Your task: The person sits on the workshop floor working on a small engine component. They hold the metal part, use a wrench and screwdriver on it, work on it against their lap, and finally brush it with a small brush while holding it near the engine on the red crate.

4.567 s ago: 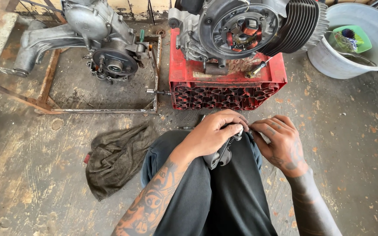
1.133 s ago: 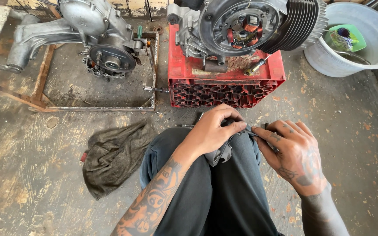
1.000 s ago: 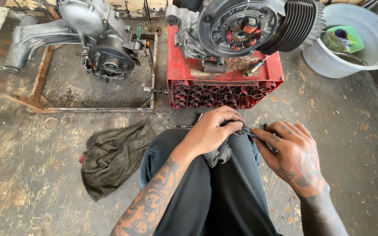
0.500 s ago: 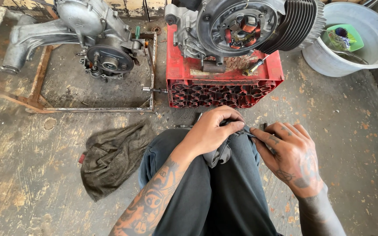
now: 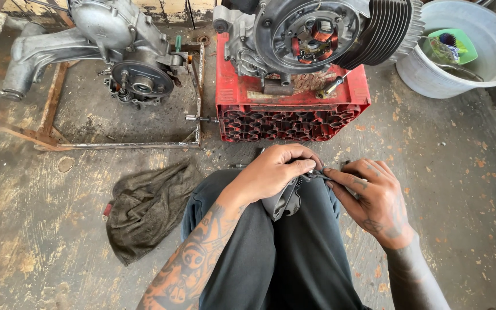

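Note:
Over my knee, my left hand (image 5: 274,172) is closed around a small grey metal part (image 5: 285,199) that hangs below my fingers. My right hand (image 5: 371,198) pinches the same part's upper end with thumb and fingertips, where the two hands meet. My dark trouser leg (image 5: 282,252) lies under both hands. What sits between my fingertips is too small to tell.
A red plastic crate (image 5: 294,112) carries a finned engine (image 5: 322,31) straight ahead. A second engine casing (image 5: 127,63) rests in a rusty metal frame (image 5: 196,103) at the far left. A dirty rag (image 5: 144,204) lies on the floor to my left. A grey basin (image 5: 472,63) stands far right.
Both hands have stayed on the part over my knee; my right hand has turned a little, its fingers shifting at the part's top. The view has drifted slightly.

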